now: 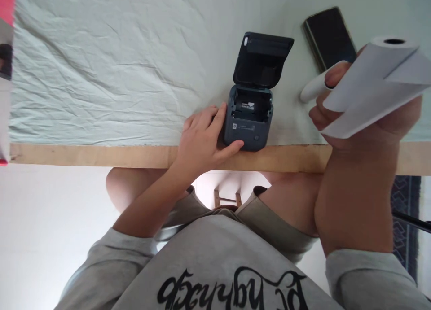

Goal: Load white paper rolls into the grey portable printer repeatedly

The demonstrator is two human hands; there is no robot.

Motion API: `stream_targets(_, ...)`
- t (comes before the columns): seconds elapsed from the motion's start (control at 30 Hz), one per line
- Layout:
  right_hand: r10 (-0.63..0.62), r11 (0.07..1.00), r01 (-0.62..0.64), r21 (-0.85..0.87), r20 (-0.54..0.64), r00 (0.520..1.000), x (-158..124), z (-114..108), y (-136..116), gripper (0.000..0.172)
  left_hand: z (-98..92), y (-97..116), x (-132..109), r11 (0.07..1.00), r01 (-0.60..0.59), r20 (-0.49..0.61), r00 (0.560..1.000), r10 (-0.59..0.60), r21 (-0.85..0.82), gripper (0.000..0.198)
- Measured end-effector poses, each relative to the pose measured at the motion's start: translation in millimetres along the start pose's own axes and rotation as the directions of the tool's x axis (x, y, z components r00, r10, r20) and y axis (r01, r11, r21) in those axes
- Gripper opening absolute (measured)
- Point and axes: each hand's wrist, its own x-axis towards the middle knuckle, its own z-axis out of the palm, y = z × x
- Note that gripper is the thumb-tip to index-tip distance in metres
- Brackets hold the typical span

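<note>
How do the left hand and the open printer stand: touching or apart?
Touching: the head view shows the left hand beside the printer, its thumb on the near corner and its index finger against the side.

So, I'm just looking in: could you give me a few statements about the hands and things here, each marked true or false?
1. The left hand touches the dark device. True.
2. The lid of the device is closed. False: the lid stands open.
3. The right hand holds a white paper roll. True.
4. The flat black object lies to the device's left. False: the flat black object lies to its right.
</note>
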Motion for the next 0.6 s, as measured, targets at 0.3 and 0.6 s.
stream_targets(0.3,0.098,0.973,-0.09,0.211,-0.024,0.995,-9.3,0.6,36.0,0.041,1.4,0.4,1.4,1.0,0.002,-0.015,1.0,-0.002,0.003,0.09)
stream_targets(0.6,0.219,0.966,-0.228,0.125,0.078,0.973,-16.4,5.2,46.2,0.035,0.2,1.0,0.8,1.0,0.001,-0.008,1.0,-0.001,0.001,0.087)
